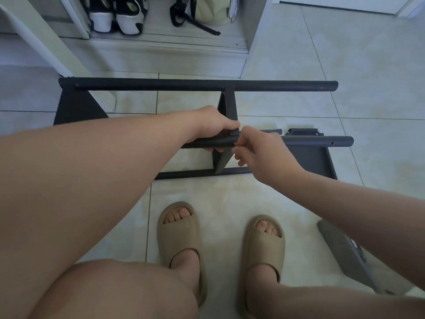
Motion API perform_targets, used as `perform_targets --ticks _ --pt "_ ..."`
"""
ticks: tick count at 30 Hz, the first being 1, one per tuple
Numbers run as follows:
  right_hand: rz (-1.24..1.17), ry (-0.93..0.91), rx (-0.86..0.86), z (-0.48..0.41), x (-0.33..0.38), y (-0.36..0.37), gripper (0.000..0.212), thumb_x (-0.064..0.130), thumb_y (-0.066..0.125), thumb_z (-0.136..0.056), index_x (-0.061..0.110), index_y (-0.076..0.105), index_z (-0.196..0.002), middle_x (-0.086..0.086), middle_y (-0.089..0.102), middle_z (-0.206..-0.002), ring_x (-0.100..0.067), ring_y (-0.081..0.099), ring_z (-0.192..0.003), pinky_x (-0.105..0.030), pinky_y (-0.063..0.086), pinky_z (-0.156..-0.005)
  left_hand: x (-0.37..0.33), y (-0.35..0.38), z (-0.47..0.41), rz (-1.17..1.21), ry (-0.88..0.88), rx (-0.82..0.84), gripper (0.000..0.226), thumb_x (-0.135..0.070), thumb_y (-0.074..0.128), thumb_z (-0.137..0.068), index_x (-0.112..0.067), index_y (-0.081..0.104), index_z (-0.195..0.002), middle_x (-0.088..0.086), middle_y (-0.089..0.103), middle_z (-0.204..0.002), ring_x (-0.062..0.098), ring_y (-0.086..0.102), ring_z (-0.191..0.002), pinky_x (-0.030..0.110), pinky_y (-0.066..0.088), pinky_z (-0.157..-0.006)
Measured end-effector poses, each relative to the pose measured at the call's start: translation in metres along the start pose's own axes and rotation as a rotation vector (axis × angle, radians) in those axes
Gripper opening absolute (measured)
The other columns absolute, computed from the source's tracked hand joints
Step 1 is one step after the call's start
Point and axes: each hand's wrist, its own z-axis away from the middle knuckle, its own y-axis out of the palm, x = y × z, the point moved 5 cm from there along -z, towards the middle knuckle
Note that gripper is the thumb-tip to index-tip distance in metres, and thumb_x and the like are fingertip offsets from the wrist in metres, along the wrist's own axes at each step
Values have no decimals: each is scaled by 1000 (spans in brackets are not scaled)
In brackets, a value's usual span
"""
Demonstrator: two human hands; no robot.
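Observation:
A dark grey metal frame stands on the tiled floor in front of me. Its far round tube (197,85) runs left to right, and a flat crosspiece (228,107) joins it to a nearer round tube (317,142). My left hand (212,125) grips the nearer tube beside the crosspiece joint, fingers curled under it. My right hand (255,149) pinches something small at the same joint with thumb and forefinger; what it pinches is hidden. A lower flat bar (195,173) runs under both hands.
A grey metal panel (310,157) lies on the floor at the right, behind the nearer tube. Another grey part (342,252) lies by my right forearm. My feet in beige slippers (178,238) stand below the frame. Shoes (115,17) and a bag (211,10) sit in a cabinet beyond.

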Motion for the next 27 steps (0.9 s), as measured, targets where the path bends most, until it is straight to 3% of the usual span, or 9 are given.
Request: perform_targets --ticks 4,10,12,15,19,22,25,27 --pt "-81 56 -41 -1 -3 1 14 16 62 -97 13 57 -83 2 73 -71 -11 68 -75 -16 45 -57 0 0 0 -18 3 7 42 -49 60 -95 -10 73 -89 9 77 -76 17 73 -66 30 55 -61" --pt "-107 69 -56 0 -3 3 14 15 62 -97 12 59 -84 2 73 -72 -8 68 -73 -17 47 -62 0 1 0 -15 9 16 43 -49 59 -96 -8 72 -92 9 77 -76 18 73 -69 31 55 -63" --pt "-40 37 -41 0 0 3 13 16 61 -97 11 59 -86 0 72 -73 -15 68 -75 -22 49 -62 1 1 0 -18 9 22 43 -49 60 -96 -8 73 -92 9 77 -78 19 74 -72 32 57 -66" --pt "65 -25 2 -1 4 2 11 17 59 -99 11 57 -90 -8 71 -79 -25 67 -78 -41 53 -69 0 0 0 -29 11 26 44 -49 60 -95 -8 74 -88 11 77 -78 22 74 -74 34 59 -71" --pt "179 -113 40 -1 10 1 11 17 58 -100 7 58 -96 -12 69 -83 -33 65 -79 -47 52 -71 1 1 -1 -32 20 25 44 -49 59 -96 -9 73 -84 11 76 -75 20 72 -70 33 58 -69" --pt "133 -51 16 -3 7 1 12 17 60 -99 8 58 -91 -9 71 -78 -25 68 -76 -37 52 -67 1 1 -2 -38 23 18 45 -49 59 -95 -8 73 -83 11 76 -75 21 73 -71 32 59 -69" --pt "-198 160 -35 -3 -3 3 17 14 64 -96 12 57 -81 0 73 -68 -11 71 -64 -25 49 -56 1 1 -3 -26 24 10 44 -49 59 -95 -9 73 -84 12 77 -78 24 75 -79 34 60 -72" --pt "-304 200 -53 -3 -5 5 19 13 65 -95 12 56 -79 4 73 -67 -10 71 -60 -19 47 -49 1 0 -4 -24 25 7 43 -49 60 -95 -9 73 -85 11 77 -78 25 76 -81 35 61 -74"
